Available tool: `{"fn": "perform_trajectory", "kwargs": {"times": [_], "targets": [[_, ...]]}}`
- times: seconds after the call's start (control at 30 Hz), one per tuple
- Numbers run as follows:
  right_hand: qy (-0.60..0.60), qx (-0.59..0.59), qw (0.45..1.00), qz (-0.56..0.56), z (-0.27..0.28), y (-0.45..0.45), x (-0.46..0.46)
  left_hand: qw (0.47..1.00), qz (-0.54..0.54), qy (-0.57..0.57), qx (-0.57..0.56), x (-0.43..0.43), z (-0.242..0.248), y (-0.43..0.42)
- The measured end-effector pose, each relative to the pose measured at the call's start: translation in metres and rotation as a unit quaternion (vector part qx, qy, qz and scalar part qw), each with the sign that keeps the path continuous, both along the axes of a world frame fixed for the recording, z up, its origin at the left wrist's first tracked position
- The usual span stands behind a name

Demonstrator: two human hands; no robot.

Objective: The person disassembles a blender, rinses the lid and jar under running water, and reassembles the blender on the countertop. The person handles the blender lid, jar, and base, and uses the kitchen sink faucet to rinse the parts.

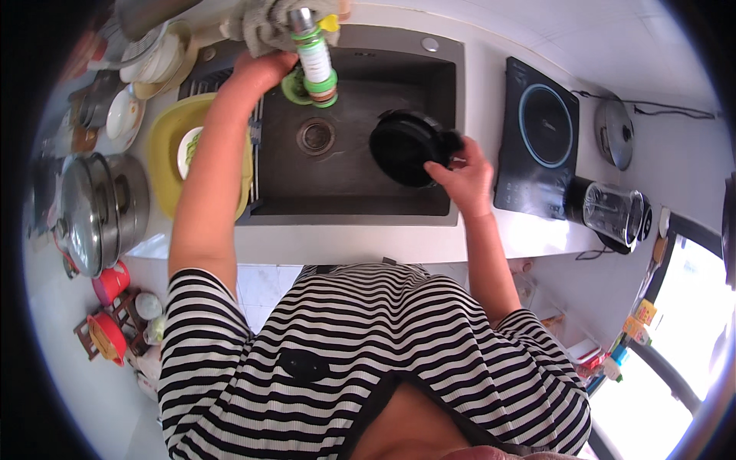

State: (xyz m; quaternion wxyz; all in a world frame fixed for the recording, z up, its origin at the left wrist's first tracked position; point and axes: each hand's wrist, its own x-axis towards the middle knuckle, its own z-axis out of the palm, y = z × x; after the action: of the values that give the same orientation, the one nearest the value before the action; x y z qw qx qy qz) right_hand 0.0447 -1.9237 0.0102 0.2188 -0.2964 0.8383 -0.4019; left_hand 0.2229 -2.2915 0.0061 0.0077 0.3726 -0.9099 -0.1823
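Observation:
My right hand (466, 178) grips the edge of a round black vessel or lid (405, 148), held tilted over the right side of the dark sink (356, 172). Its exact kind is blurred. My left arm stretches to the back of the sink. There my left hand (275, 64) is near a green-and-white faucet water filter (317, 66), beside a bunched grey cloth (265, 29). The fingers are mostly hidden behind the filter. A small green container (295, 87) is partly covered by the filter's lower end.
Left of the sink, a yellow basin (164, 172) holds a white bowl (185, 152) with green pieces. Farther left stands a lidded steel pot (83, 215). On the right are an induction cooker (537, 172), a clear jug-like appliance (612, 213) and a glass lid (615, 132).

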Motion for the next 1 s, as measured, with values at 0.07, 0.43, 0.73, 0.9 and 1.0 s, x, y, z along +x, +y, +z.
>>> {"fn": "perform_trajectory", "kwargs": {"times": [0.07,0.43,0.73,0.9,1.0], "targets": [[-0.053,-0.062,0.997,-0.002,0.015,-0.004,-0.008,0.992,0.104,0.003,0.076,0.019,0.012,0.028],[-0.162,-0.076,0.981,-0.077,-0.029,-0.013,-0.007,0.807,0.197,0.316,0.459,0.072,0.018,0.177],[-0.192,-0.172,0.966,0.030,-0.019,-0.014,0.007,0.600,0.157,0.444,0.646,0.083,0.029,0.168],[-0.088,-0.168,0.971,0.144,0.026,-0.013,0.016,0.608,0.153,0.447,0.638,0.088,0.041,0.163],[0.065,-0.220,0.939,0.258,0.055,-0.013,0.025,0.650,0.124,0.418,0.623,0.089,0.055,0.159]]}}
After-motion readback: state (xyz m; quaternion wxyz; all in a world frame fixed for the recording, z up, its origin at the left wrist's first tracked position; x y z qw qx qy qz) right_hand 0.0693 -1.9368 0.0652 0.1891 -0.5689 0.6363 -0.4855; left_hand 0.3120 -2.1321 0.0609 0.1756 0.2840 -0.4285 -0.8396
